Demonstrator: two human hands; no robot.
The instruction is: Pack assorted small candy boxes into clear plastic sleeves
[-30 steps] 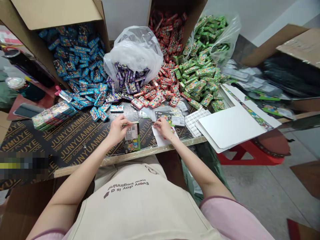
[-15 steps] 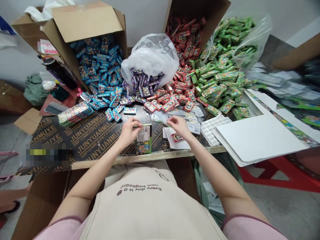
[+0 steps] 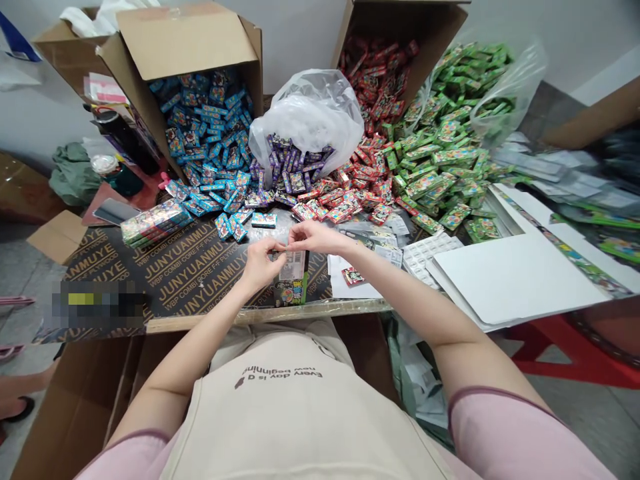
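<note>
A flat black-and-green printed packet (image 3: pixel 294 288) with a pale barcode panel hangs at the near table edge. My left hand (image 3: pixel 264 265) pinches its top edge from the left. Close beside those fingers, the thumb and forefinger of my right hand (image 3: pixel 311 239) are pressed together at the packet's top; whatever lies between them is too small to make out. Under my right forearm, a small red box (image 3: pixel 353 276) rests on a white card (image 3: pixel 345 288). Just beyond my hands lie a small blue box (image 3: pixel 264 220) and clear plastic.
Behind are heaps of small blue boxes (image 3: pixel 207 127), purple boxes (image 3: pixel 295 163), red boxes (image 3: pixel 373 87) and green boxes (image 3: pixel 450 147). White boards (image 3: pixel 525 273) overhang the table at right, beside a white blister tray (image 3: pixel 425 257). Bottles (image 3: pixel 123 143) stand at left.
My right hand has moved left from above the white card to the packet's top edge, meeting my left hand. The left hand stays on the packet. The view has shifted slightly.
</note>
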